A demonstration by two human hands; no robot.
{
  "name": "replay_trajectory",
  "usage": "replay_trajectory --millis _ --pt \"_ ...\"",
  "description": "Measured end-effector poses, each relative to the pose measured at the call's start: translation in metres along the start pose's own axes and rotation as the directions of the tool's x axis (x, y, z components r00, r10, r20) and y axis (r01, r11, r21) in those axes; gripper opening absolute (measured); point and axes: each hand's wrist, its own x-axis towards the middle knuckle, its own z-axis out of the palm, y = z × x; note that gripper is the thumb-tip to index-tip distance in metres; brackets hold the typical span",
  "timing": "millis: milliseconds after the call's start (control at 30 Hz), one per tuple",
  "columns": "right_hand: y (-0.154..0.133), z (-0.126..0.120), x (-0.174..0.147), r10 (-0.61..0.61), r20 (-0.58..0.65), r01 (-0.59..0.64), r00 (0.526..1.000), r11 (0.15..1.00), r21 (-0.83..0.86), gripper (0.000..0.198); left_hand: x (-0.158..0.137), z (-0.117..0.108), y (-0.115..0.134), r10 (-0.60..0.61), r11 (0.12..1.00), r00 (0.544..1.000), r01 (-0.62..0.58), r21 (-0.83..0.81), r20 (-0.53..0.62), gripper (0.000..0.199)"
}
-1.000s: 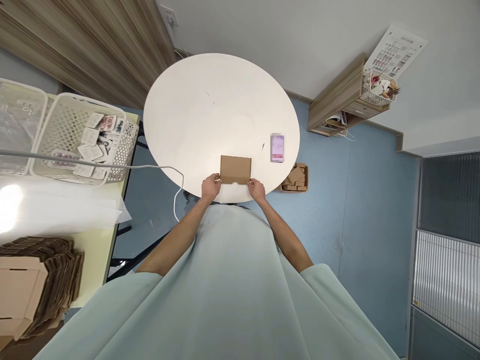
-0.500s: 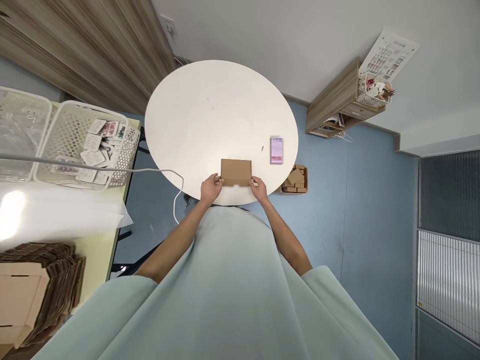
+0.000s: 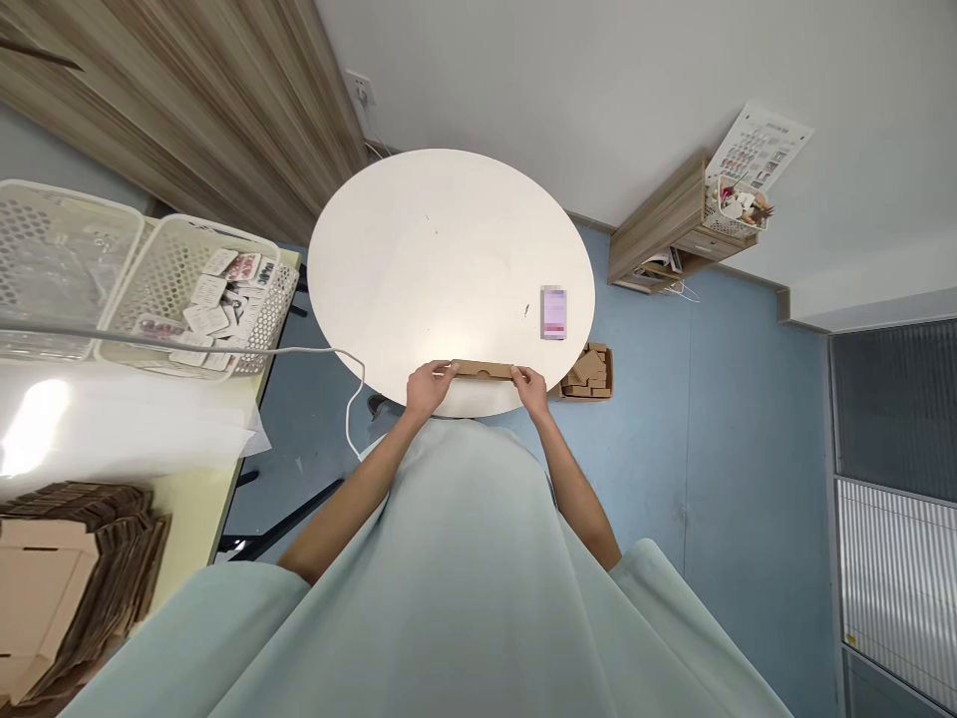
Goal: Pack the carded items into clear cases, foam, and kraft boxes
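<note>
Cardboard box [image 3: 483, 370] is clamped by left hand [image 3: 429, 387] and right hand [image 3: 531, 389] at white table [image 3: 456, 259] above blue floor [image 3: 643, 479].

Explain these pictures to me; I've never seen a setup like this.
There is no machine here: someone works with two bare hands, a left hand and a right hand. One camera, worn on that person's head, takes every picture, looking forward and down. The pale green fabric below is the wearer's clothing. Both hold a small, flat, brown cardboard box by its ends, a narrow notched side facing the camera. It is over the near part of a rounded white table; whether it touches the tabletop is hard to tell. On the table, toward the right, lies a flat, rectangular, partly pixelated pink-and-purple item.
</note>
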Motion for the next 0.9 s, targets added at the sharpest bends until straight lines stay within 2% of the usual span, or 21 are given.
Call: replay_trajectory --millis 133,333,600,733,900 --pt "0.009 0.011 0.003 0.050 -0.007 -0.047 0.999 0.977 0.210 0.055 0.002 0.004 -0.007 -0.008 0.999 1.000 0.009 -0.035 0.026 0.042" --pt "0.017 0.013 0.009 0.003 -0.081 0.028 0.997 0.925 0.378 0.052 0.009 0.004 -0.009 0.027 0.996 1.000 -0.028 -0.082 -0.014 0.046" --pt "0.034 0.025 0.018 0.051 -0.034 -0.035 0.998 0.933 0.359 0.056 0.020 0.012 -0.024 0.008 1.000 1.000 -0.007 -0.013 0.019 0.044" --pt "0.037 0.028 0.024 0.046 -0.035 -0.032 0.998 0.944 0.327 0.057 0.021 0.014 -0.027 0.013 1.000 0.999 -0.012 -0.010 0.041 0.043" --pt "0.035 0.032 0.023 0.011 -0.083 0.021 0.996 0.929 0.370 0.052 0.019 0.013 -0.032 0.023 1.000 0.999 -0.023 -0.018 0.035 0.046"
